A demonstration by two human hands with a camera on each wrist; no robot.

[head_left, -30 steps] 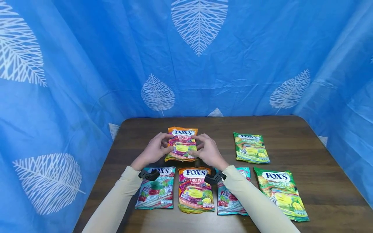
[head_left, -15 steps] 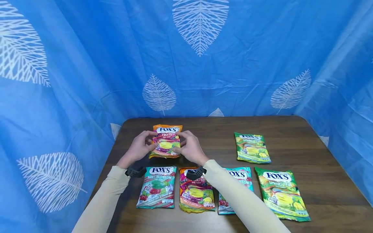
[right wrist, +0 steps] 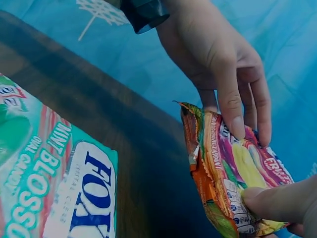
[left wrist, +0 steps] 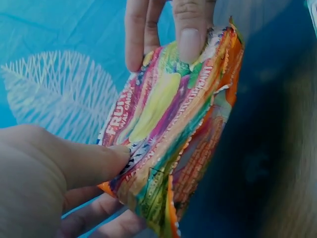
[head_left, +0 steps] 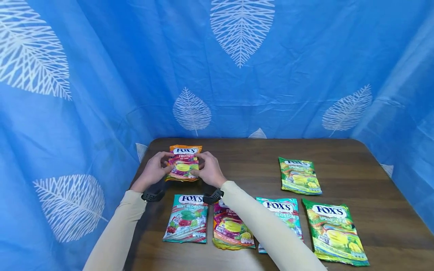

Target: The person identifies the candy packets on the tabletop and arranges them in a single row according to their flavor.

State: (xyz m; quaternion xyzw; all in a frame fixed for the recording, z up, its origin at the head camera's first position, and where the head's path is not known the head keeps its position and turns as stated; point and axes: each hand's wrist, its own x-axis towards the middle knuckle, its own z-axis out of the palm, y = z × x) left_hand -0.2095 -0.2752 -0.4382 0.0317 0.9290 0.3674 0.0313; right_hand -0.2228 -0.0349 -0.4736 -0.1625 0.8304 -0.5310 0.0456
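Note:
An orange and purple Fox's Fruits candy bag (head_left: 183, 162) is between my two hands at the table's back left. My left hand (head_left: 154, 169) grips its left edge, thumb on the printed front, as the left wrist view also shows the bag (left wrist: 158, 114). Opposite, my right hand (head_left: 209, 169) pinches the right edge. In the right wrist view the bag (right wrist: 237, 173) is tilted, with its bottom seam over the dark table. Nearest in front lies a teal Mint Blossom candy bag (head_left: 187, 218).
A second Fruits bag (head_left: 233, 227) lies partly under my right forearm, as does another Mint Blossom bag (head_left: 281, 210). Two green Spring Tea bags rest at the right, one nearer (head_left: 335, 231), one farther back (head_left: 300, 176). A blue leaf-patterned curtain (head_left: 142, 75) surrounds the wooden table (head_left: 244, 165).
Both hands have carried the Fruits bag leftward from above the middle row to the back left corner. The view has shifted slightly. The other bags stay in place.

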